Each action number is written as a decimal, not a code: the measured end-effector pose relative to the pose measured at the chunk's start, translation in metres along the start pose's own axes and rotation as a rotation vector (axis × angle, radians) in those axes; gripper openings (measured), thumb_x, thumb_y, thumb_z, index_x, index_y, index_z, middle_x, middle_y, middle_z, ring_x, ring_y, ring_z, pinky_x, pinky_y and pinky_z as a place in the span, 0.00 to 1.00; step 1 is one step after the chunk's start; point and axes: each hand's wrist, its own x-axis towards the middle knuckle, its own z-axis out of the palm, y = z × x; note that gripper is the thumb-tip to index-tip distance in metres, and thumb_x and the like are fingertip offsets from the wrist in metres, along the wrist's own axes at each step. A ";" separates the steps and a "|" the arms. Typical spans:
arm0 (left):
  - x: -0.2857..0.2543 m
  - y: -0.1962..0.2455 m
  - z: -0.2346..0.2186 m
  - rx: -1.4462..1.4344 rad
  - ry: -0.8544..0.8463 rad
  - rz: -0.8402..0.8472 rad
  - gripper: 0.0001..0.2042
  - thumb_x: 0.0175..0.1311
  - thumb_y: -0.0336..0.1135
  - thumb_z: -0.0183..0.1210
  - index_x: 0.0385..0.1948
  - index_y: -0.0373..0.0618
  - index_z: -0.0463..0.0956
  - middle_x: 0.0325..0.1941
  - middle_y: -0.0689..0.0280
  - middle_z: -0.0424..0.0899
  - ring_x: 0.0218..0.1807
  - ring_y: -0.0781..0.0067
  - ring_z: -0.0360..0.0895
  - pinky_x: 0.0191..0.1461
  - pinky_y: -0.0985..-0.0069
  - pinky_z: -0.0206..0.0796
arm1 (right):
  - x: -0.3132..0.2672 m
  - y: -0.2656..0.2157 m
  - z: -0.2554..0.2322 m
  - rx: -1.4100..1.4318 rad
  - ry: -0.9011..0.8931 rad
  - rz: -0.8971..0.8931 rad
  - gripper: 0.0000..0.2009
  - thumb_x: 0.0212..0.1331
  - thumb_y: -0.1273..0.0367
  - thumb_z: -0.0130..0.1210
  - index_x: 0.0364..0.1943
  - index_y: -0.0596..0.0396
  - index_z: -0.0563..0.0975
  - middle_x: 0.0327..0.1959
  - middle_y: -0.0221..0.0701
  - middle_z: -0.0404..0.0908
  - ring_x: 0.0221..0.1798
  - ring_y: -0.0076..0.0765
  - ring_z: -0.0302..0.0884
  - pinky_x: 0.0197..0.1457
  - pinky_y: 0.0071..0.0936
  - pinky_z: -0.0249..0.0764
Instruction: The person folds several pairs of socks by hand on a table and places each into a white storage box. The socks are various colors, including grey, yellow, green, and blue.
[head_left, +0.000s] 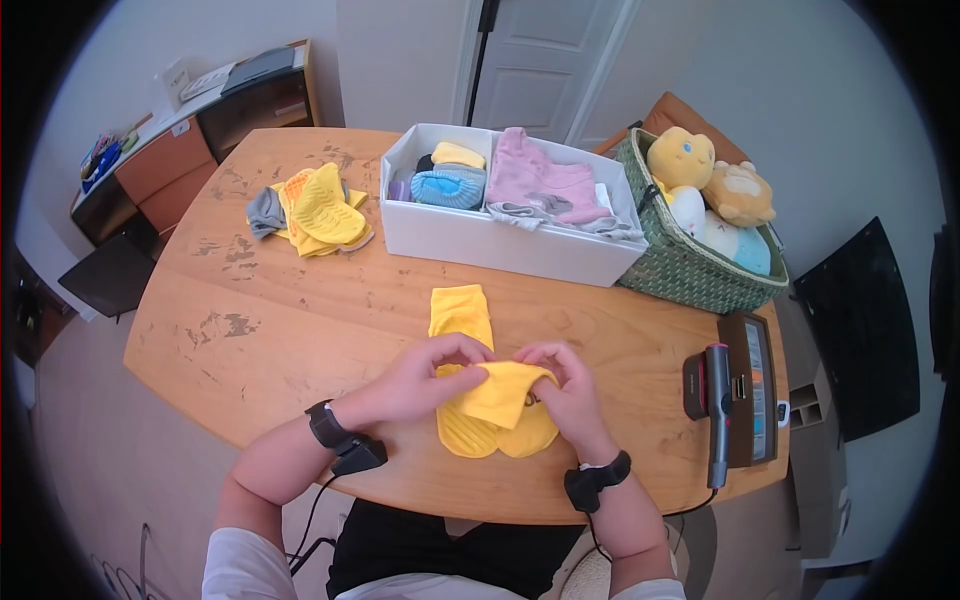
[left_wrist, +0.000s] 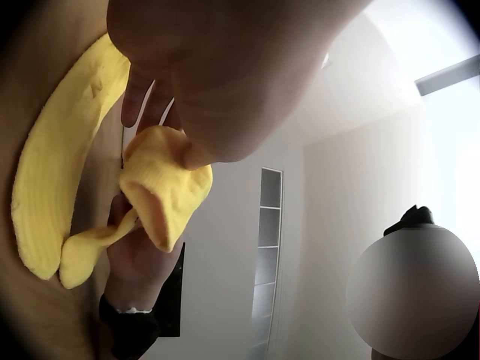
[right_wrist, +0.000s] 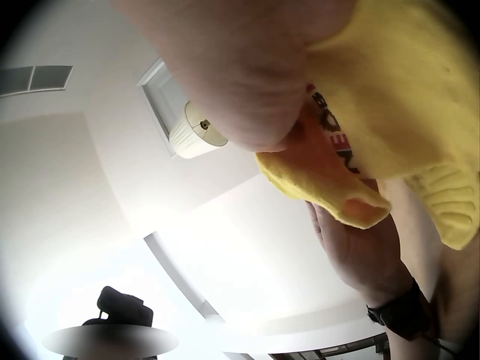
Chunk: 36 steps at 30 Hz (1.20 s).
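Between both hands is the raised, folded-back cuff of a yellow sock point(head_left: 500, 392), over the front middle of the table. My left hand point(head_left: 430, 372) pinches one side of it between thumb and fingers. The other side is gripped by my right hand point(head_left: 570, 390), with part of its thumb hidden by the cloth. Dark and pink lettering point(right_wrist: 339, 139) shows on the held sock in the right wrist view. A second yellow sock point(head_left: 460, 310) lies flat beside it, cuff toward the far side; its ribbed sole shows at the near end.
A pile of yellow and grey socks point(head_left: 325, 210) lies at the far left. A white divided box point(head_left: 510, 249) holds rolled socks and folded clothes. Right of it stands a green basket point(head_left: 690, 275) of plush toys. A corded styling tool point(head_left: 718, 415) and a brown case point(head_left: 742, 390) lie at right.
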 end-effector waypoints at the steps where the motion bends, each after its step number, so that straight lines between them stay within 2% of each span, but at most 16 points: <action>1: 0.000 0.002 -0.003 -0.194 0.089 -0.138 0.09 0.74 0.32 0.63 0.48 0.42 0.76 0.49 0.65 0.84 0.51 0.77 0.81 0.60 0.76 0.71 | -0.001 -0.003 0.002 0.004 -0.001 0.107 0.11 0.69 0.80 0.55 0.53 0.58 0.75 0.53 0.31 0.82 0.54 0.24 0.81 0.57 0.24 0.78; 2: 0.000 0.004 -0.006 -0.387 0.179 -0.276 0.07 0.76 0.34 0.61 0.47 0.42 0.76 0.46 0.67 0.84 0.47 0.81 0.81 0.57 0.79 0.71 | -0.001 -0.004 0.003 0.004 0.000 0.107 0.11 0.69 0.80 0.55 0.53 0.58 0.75 0.53 0.31 0.82 0.54 0.24 0.81 0.57 0.24 0.78; 3: 0.001 0.002 -0.010 -0.386 0.177 -0.276 0.07 0.76 0.34 0.61 0.47 0.42 0.76 0.46 0.67 0.84 0.47 0.81 0.81 0.57 0.79 0.71 | -0.001 -0.005 0.005 0.015 -0.074 0.119 0.14 0.70 0.79 0.55 0.58 0.58 0.72 0.51 0.31 0.83 0.52 0.23 0.82 0.57 0.24 0.78; 5: 0.004 -0.005 -0.019 -0.520 0.355 -0.222 0.06 0.78 0.36 0.60 0.45 0.45 0.76 0.44 0.70 0.84 0.43 0.86 0.79 0.52 0.81 0.71 | -0.003 -0.007 0.007 0.027 -0.147 0.131 0.18 0.71 0.77 0.56 0.63 0.58 0.70 0.49 0.31 0.85 0.51 0.23 0.83 0.56 0.25 0.79; 7: 0.007 -0.011 -0.022 -0.491 0.421 -0.258 0.08 0.79 0.38 0.58 0.47 0.45 0.76 0.46 0.69 0.84 0.44 0.83 0.80 0.51 0.80 0.73 | -0.006 -0.008 0.007 0.011 -0.304 0.229 0.25 0.72 0.75 0.57 0.70 0.58 0.63 0.50 0.32 0.85 0.51 0.25 0.84 0.58 0.26 0.78; 9: 0.011 -0.012 -0.023 -0.683 0.586 -0.300 0.09 0.80 0.40 0.56 0.49 0.46 0.75 0.50 0.67 0.83 0.46 0.80 0.81 0.52 0.79 0.74 | -0.005 0.000 0.006 -0.002 -0.332 0.232 0.28 0.72 0.76 0.57 0.72 0.57 0.60 0.53 0.34 0.84 0.51 0.26 0.84 0.56 0.26 0.80; 12: 0.014 -0.018 -0.031 -0.619 0.636 -0.368 0.12 0.81 0.43 0.53 0.54 0.47 0.74 0.53 0.66 0.83 0.49 0.78 0.82 0.55 0.76 0.75 | -0.005 -0.009 0.009 -0.037 -0.350 0.272 0.32 0.71 0.76 0.56 0.75 0.55 0.56 0.57 0.37 0.81 0.52 0.27 0.85 0.51 0.26 0.84; 16: 0.019 -0.012 -0.033 -0.660 0.564 -0.403 0.15 0.81 0.45 0.54 0.58 0.47 0.73 0.53 0.67 0.83 0.51 0.77 0.82 0.57 0.74 0.74 | -0.005 -0.013 0.010 -0.086 -0.344 0.295 0.30 0.70 0.77 0.55 0.74 0.52 0.59 0.63 0.40 0.77 0.52 0.27 0.85 0.42 0.25 0.87; 20: 0.017 -0.015 -0.029 -0.510 0.434 -0.389 0.17 0.79 0.45 0.56 0.60 0.46 0.75 0.56 0.67 0.82 0.54 0.76 0.81 0.58 0.74 0.74 | -0.007 -0.008 0.004 -0.118 -0.410 0.326 0.25 0.70 0.77 0.55 0.69 0.53 0.65 0.58 0.38 0.80 0.49 0.26 0.86 0.42 0.24 0.86; 23: 0.016 -0.006 -0.023 -0.332 0.332 -0.325 0.16 0.76 0.38 0.60 0.61 0.44 0.75 0.57 0.66 0.83 0.53 0.77 0.81 0.56 0.76 0.74 | -0.007 -0.011 0.004 -0.117 -0.481 0.409 0.20 0.70 0.76 0.55 0.64 0.54 0.70 0.53 0.35 0.83 0.48 0.25 0.86 0.45 0.23 0.86; 24: 0.013 -0.003 -0.021 -0.239 0.287 -0.287 0.17 0.75 0.34 0.62 0.62 0.44 0.75 0.57 0.66 0.83 0.52 0.77 0.81 0.55 0.76 0.75 | -0.009 -0.015 0.006 -0.094 -0.485 0.413 0.19 0.70 0.75 0.55 0.63 0.53 0.72 0.47 0.33 0.84 0.44 0.23 0.85 0.43 0.23 0.83; 25: 0.012 -0.009 -0.023 -0.242 0.290 -0.297 0.17 0.75 0.34 0.62 0.62 0.44 0.75 0.57 0.66 0.83 0.52 0.77 0.81 0.55 0.76 0.75 | -0.011 -0.017 0.009 -0.068 -0.490 0.419 0.18 0.70 0.74 0.56 0.62 0.53 0.74 0.41 0.31 0.85 0.41 0.22 0.84 0.42 0.23 0.81; 26: 0.012 -0.020 -0.026 -0.217 0.242 -0.300 0.17 0.73 0.30 0.62 0.62 0.43 0.75 0.55 0.65 0.83 0.51 0.77 0.81 0.53 0.77 0.75 | -0.011 -0.017 0.009 -0.061 -0.495 0.429 0.18 0.70 0.74 0.56 0.62 0.53 0.74 0.41 0.31 0.85 0.41 0.22 0.84 0.42 0.23 0.81; 28: 0.010 -0.033 -0.031 -0.194 0.197 -0.314 0.18 0.72 0.27 0.62 0.61 0.42 0.75 0.53 0.64 0.84 0.50 0.78 0.81 0.52 0.78 0.75 | -0.009 -0.016 0.005 -0.458 -0.561 0.320 0.17 0.69 0.70 0.59 0.61 0.50 0.76 0.31 0.28 0.80 0.32 0.23 0.78 0.37 0.26 0.75; 30: 0.011 -0.036 -0.035 0.024 0.141 -0.372 0.13 0.74 0.22 0.57 0.57 0.38 0.77 0.57 0.65 0.83 0.60 0.78 0.79 0.63 0.76 0.72 | -0.009 -0.013 0.005 -0.508 -0.556 0.286 0.17 0.68 0.68 0.60 0.60 0.49 0.77 0.27 0.28 0.77 0.29 0.24 0.74 0.35 0.28 0.72; 36: 0.013 -0.032 -0.030 -0.086 0.213 -0.314 0.12 0.78 0.27 0.54 0.58 0.39 0.77 0.54 0.68 0.84 0.57 0.81 0.79 0.61 0.77 0.72 | -0.008 -0.018 0.006 -0.597 -0.549 0.223 0.18 0.67 0.64 0.62 0.59 0.47 0.78 0.23 0.28 0.73 0.26 0.28 0.72 0.34 0.29 0.70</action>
